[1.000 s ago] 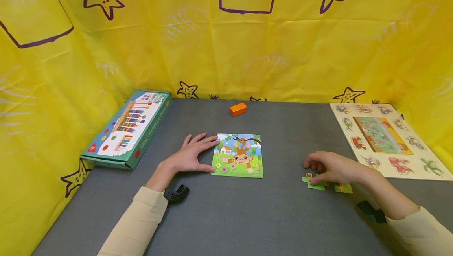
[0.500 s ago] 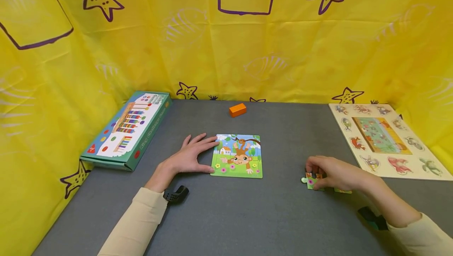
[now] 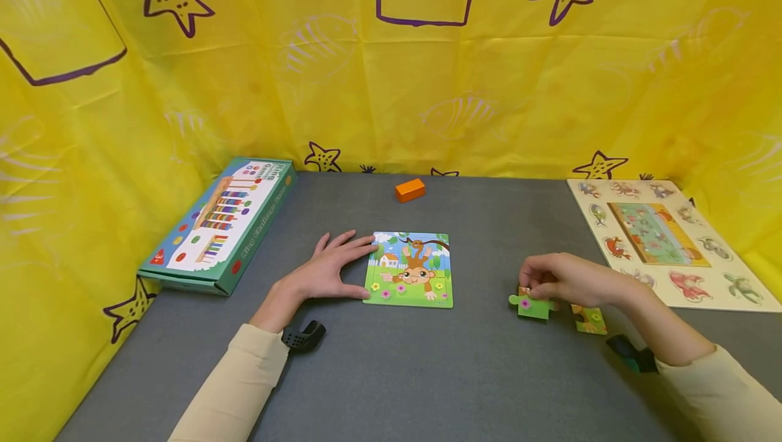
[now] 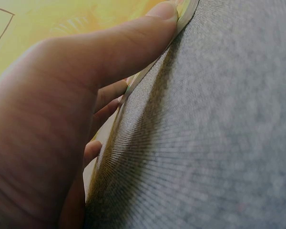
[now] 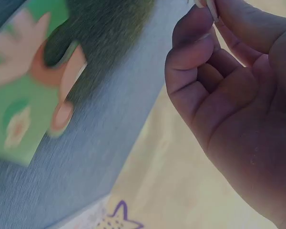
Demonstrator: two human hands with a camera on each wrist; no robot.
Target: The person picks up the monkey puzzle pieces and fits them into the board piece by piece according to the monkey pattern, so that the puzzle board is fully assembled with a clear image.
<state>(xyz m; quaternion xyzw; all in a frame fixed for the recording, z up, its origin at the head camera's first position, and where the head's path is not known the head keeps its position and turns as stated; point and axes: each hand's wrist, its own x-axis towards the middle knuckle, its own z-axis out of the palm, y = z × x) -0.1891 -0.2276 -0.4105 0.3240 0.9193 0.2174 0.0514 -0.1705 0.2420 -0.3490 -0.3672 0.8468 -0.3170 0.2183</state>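
Note:
A square monkey jigsaw puzzle [image 3: 411,269] lies flat in the middle of the table. My left hand [image 3: 330,271] rests at its left side, fingers spread and fairly straight; the fingertips touch the upper left edge and the thumb [image 4: 163,10] the lower left corner. Over to the right, my right hand [image 3: 571,280] pinches a green puzzle piece [image 3: 534,307] with a pink flower between thumb and fingers, just above the table. A second puzzle piece [image 3: 589,320], with a yellow flower, lies on the table beneath that hand; it also appears as a loose piece [image 5: 28,90] in the right wrist view.
A ring game box [image 3: 220,225] lies at the left. An orange block [image 3: 410,190] stands at the back of the grey table [image 3: 391,374]. At the right is a sea-animal board [image 3: 662,279], partly behind my right arm. A yellow patterned cloth [image 3: 391,89] encloses the table's back and sides.
My right hand has taken hold of the flower piece and lifted it slightly, moving a little left and uncovering the second piece. My left hand and the monkey puzzle stay in place.

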